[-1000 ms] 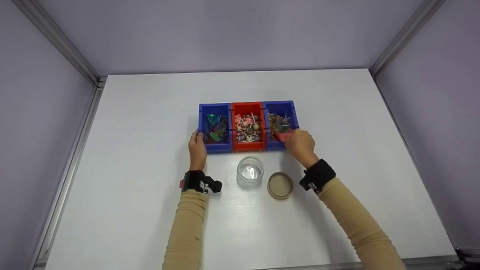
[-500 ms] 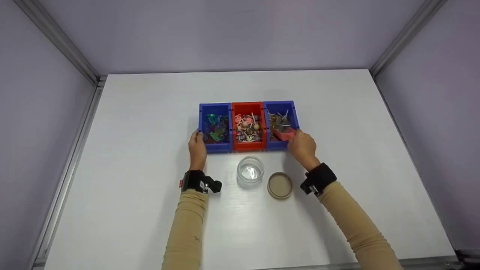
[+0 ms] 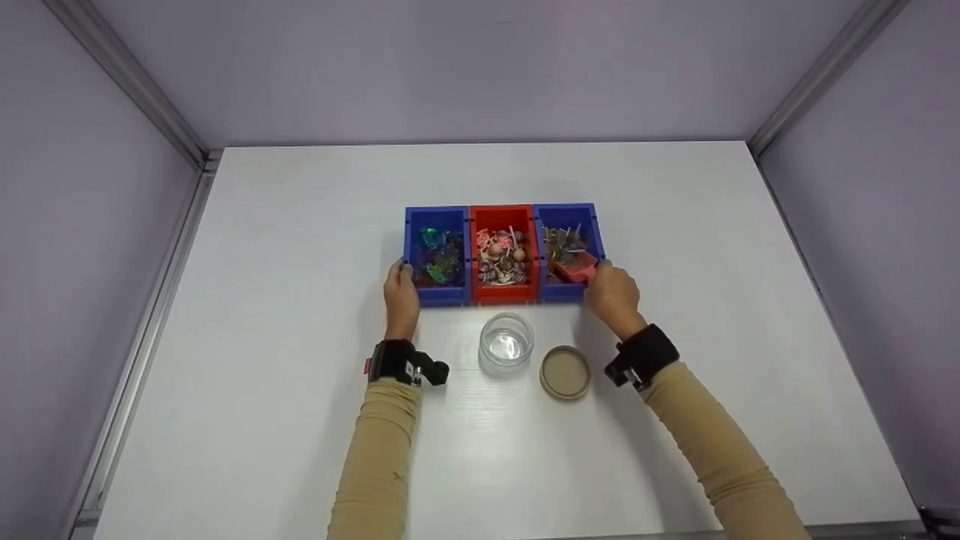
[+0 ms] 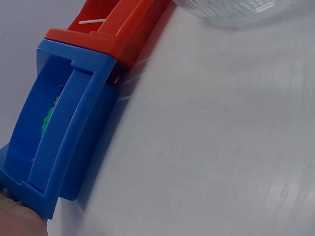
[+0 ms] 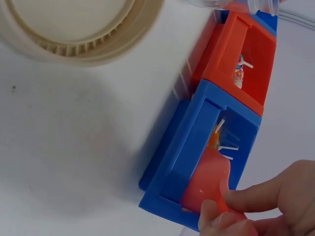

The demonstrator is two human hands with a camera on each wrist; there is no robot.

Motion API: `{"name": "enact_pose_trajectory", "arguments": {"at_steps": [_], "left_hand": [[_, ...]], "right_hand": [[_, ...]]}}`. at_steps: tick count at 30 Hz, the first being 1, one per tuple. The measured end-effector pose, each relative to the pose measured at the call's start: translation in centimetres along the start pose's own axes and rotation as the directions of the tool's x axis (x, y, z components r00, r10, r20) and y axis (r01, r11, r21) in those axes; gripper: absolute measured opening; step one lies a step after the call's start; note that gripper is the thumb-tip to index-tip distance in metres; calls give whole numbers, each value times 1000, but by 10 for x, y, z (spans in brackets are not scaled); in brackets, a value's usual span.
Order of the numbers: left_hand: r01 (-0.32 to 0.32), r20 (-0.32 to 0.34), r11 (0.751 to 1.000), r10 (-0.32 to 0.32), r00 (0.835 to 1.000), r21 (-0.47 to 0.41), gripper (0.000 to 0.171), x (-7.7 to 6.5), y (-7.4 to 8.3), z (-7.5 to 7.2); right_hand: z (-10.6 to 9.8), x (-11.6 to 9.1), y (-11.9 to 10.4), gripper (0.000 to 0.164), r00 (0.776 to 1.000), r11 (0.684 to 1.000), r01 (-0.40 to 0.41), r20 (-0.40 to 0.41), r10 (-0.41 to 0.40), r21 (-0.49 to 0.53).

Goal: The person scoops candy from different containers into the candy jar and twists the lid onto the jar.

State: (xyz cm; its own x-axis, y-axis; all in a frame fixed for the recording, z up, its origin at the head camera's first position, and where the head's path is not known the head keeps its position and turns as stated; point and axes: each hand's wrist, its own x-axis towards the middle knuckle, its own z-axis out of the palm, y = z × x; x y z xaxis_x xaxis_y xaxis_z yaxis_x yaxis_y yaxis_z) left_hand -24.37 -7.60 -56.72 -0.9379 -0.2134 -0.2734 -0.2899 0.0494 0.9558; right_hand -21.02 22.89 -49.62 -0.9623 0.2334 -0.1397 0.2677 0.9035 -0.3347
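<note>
A: Where do you have the red scoop (image 5: 209, 179), and which of your hands is nearer to it?

B: It lies low inside the right blue bin (image 3: 562, 292), among the lollipops (image 3: 562, 238). Your right hand (image 3: 613, 296) is nearer: its fingers pinch the scoop by the handle end, at the near right corner of the bin. Your left hand (image 3: 403, 301) grips the outer edge of the left blue bin (image 3: 442, 297), well apart from the scoop.

A: And which relation should you mind most?

B: I judge it is the direction of the scoop. From your right fingers its body extends to the left, so its long axis runs roughly sideways, toward the red bin (image 3: 501, 293). The glass jar (image 3: 506, 345) stands open, nearer to you and to the left of the scoop. The beige lid (image 3: 565, 373) lies on the tabletop (image 3: 480, 457), right of the jar.

A: What does one view give you that another does not?

B: The head view gives you the contents of all three bins, but there your hand covers the handle. The right wrist view shows you the thumb (image 5: 253, 197) against the scoop. The left wrist view does not contain the scoop. Whether it carries any candy, you cannot tell.
</note>
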Motion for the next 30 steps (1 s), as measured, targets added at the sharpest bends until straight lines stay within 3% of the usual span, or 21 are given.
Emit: {"name": "enact_pose_trajectory", "arguments": {"at_steps": [12, 23, 30], "left_hand": [[-25, -1, 999, 25, 1000, 26, 48, 0, 1, -1], [-19, 7, 999, 19, 1000, 29, 49, 0, 1, -1], [-74, -3, 993, 75, 997, 88, 46, -1, -1, 1]], "right_hand": [[4, -2, 12, 21, 997, 988, 64, -44, -58, 137], [23, -9, 31, 24, 980, 943, 165, -159, -123, 290], [32, -10, 38, 22, 966, 921, 207, -220, -138, 329]]}}
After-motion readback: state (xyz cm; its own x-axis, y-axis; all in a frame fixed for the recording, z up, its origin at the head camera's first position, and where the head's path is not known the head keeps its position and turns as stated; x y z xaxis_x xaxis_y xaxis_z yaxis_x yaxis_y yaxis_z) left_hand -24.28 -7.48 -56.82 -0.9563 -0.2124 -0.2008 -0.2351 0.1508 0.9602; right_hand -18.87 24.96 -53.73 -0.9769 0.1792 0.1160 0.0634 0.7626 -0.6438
